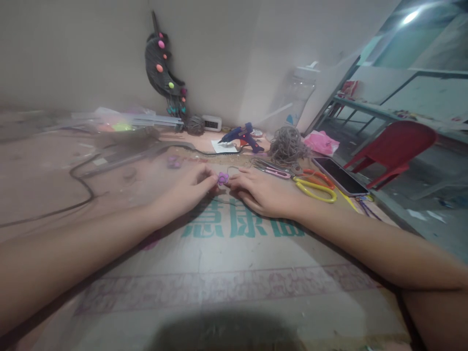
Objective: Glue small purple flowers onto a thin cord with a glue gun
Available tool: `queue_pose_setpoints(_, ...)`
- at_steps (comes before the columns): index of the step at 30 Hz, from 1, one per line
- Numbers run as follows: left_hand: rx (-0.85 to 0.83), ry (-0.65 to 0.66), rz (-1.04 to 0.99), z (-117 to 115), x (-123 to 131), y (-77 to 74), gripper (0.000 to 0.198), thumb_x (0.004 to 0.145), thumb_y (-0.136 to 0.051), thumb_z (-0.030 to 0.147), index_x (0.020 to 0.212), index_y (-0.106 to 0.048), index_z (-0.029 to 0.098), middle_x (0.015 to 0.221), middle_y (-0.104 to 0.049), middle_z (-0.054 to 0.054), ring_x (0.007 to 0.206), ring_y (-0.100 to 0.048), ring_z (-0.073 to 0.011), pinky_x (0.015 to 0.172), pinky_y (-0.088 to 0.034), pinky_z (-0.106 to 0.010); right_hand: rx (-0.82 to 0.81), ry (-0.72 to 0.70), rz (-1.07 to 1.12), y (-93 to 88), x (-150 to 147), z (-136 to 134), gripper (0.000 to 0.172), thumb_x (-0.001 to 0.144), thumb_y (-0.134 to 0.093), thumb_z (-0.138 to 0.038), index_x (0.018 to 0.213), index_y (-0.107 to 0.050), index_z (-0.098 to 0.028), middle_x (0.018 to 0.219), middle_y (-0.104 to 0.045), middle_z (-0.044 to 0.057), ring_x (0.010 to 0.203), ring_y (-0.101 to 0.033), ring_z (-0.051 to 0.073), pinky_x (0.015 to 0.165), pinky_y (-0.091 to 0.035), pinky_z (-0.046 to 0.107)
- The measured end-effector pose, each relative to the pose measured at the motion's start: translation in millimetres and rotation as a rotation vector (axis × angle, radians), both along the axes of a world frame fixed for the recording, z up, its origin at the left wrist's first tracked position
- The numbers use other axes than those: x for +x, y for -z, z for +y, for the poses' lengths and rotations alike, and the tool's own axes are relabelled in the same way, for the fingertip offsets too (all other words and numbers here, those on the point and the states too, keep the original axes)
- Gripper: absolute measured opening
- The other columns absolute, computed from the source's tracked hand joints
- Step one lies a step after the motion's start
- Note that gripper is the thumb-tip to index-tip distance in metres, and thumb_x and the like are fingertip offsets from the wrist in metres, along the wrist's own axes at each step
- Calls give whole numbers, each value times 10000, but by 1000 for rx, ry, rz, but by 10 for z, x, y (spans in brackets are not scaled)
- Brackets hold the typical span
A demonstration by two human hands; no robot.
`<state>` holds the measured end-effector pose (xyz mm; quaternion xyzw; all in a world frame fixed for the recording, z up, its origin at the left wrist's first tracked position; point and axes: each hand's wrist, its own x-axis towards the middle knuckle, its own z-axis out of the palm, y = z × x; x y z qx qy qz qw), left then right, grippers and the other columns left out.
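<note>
In the middle of the head view, a small purple flower [223, 178] sits between my hands above the tabletop. My left hand [195, 187] pinches its left side between thumb and fingers. Close against the flower's right edge, my right hand [254, 190] has its fingers curled together; what lies in them is hidden. A thin grey strand of yarn [233, 168] loops by the right fingertips. Another blurred purple flower [174, 162] lies on the table to the left, beyond my left hand.
Behind my hands are a blue glue gun [241, 136] on white paper and a grey yarn tangle [287, 146]. Yellow-handled scissors [315, 189] and a phone [341, 176] lie right. A bottle [300, 97] stands against the wall. A black cord [86, 183] crosses the left side.
</note>
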<state>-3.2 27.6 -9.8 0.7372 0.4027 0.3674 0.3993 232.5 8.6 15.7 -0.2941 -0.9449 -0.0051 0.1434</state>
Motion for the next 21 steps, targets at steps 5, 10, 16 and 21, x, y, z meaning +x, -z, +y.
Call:
queue_pose_setpoints(5,6,-5,14,-24,6,-31,253,952,-526,410,817,-568,200,813,-634,-1,830,-598,-189,793,-437,-332,90,-26,66,55,26,10,230,1001,-425,-185,1138,-608,-157,1090,-720,131,1093,-650,240,1109,-464,523)
queue_pose_setpoints(10,11,-9,32,-41,13,-62,259,954,-518,405,805,-564,198,815,-616,-1,829,-576,-190,792,-420,-339,141,-60,54,8,-12,-13,209,1012,-415,-198,1060,-616,-168,988,-701,112,1006,-646,226,1095,-459,519)
queue_pose_setpoints(16,25,-7,55,-23,-1,-39,258,952,-513,405,804,-563,200,816,-608,0,821,-560,-192,788,-410,-346,70,-56,-20,-39,-52,-4,216,986,-422,-144,1042,-629,-127,989,-656,142,976,-585,241,945,-503,441)
queue_pose_setpoints(21,19,-6,54,-25,5,-42,261,952,-505,406,808,-561,196,818,-601,-3,824,-560,-192,798,-415,-349,41,-59,5,-22,-37,3,229,980,-439,-140,1130,-611,-150,1057,-649,134,1005,-571,242,915,-490,414)
